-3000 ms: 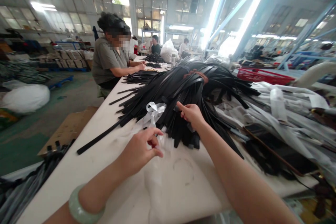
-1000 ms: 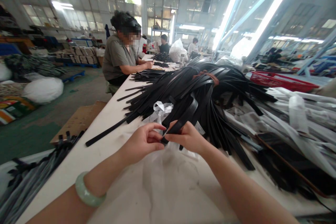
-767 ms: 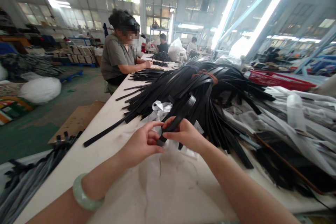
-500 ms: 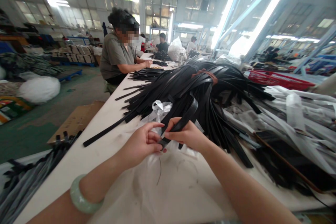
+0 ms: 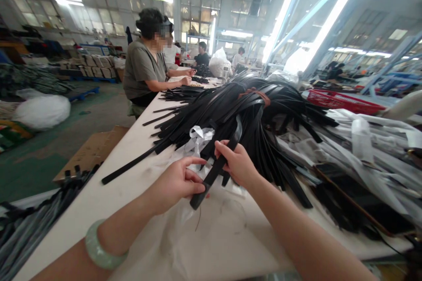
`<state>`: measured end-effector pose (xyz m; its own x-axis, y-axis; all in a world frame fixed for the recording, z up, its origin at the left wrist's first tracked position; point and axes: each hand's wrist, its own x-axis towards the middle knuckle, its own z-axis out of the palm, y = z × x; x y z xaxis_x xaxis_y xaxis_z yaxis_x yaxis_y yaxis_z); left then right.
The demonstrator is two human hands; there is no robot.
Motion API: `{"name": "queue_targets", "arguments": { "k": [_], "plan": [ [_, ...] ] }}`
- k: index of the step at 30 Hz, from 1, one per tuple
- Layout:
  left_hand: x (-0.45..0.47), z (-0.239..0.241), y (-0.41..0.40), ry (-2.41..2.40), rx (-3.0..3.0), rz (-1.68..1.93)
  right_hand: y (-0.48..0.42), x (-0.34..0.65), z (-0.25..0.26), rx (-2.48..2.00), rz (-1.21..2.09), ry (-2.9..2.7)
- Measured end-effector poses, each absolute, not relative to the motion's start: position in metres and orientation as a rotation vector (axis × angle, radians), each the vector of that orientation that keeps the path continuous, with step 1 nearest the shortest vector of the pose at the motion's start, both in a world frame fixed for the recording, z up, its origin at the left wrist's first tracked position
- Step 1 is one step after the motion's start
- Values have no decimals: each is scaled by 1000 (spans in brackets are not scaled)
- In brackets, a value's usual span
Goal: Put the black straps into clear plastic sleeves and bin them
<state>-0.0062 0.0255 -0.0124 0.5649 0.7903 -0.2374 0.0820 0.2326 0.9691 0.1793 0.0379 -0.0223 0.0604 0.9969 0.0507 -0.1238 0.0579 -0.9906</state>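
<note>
A flat black strap [image 5: 216, 170] runs between my two hands, its near end pointing down toward me over the table. My left hand [image 5: 186, 178] pinches it close to that end, thumb on top. Farther up, my right hand [image 5: 235, 161] grips the same strap, which curls upward beyond my fingers. Right behind lies a big heap of black straps [image 5: 211, 109], part of it tied with a reddish-brown band [image 5: 256, 94]. Crumpled clear plastic wrap [image 5: 199, 138] sits just past my left hand.
A phone-like dark slab [image 5: 362, 195] and white plastic sleeves [image 5: 365, 140] lie at the right. Behind them is a red tray [image 5: 343, 101]. A co-worker [image 5: 145, 66] stands at the table's left edge. Cardboard [image 5: 92, 151] and wrapped straps [image 5: 49, 210] are lower left.
The strap's end now extends below my left fingers, where it was mostly covered before. My right hand has moved slightly up along the strap. The co-worker's hands have come apart.
</note>
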Motion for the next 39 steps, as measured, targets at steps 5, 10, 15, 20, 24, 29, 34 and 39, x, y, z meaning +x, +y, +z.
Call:
{"name": "queue_targets", "arguments": {
  "k": [5, 10, 15, 20, 24, 29, 34, 39],
  "plan": [
    [-7, -18, 28, 887, 1243, 673, 23, 159, -29, -1079, 1123, -1468],
    [-7, -15, 29, 888, 1252, 617, 27, 167, -23, -1018, 1282, -1206],
    [-5, -10, 27, 919, 1265, 650, 39, 179, -21, -1008, 1167, -1027],
    [-4, -14, 29, 893, 1215, 735, 24, 160, -34, -1069, 1060, -1436],
    [-9, -16, 30, 874, 1176, 712, 18, 154, -33, -1002, 1171, -1445],
    [-17, -13, 26, 706, 1057, 309, 18, 161, -19, -1055, 1218, -1288],
    [-14, -11, 20, 617, 974, 174, 34, 181, -14, -911, 1381, -956],
    [-7, -12, 17, 619, 845, 262, 41, 187, -19, -946, 1212, -887]
  ]
}}
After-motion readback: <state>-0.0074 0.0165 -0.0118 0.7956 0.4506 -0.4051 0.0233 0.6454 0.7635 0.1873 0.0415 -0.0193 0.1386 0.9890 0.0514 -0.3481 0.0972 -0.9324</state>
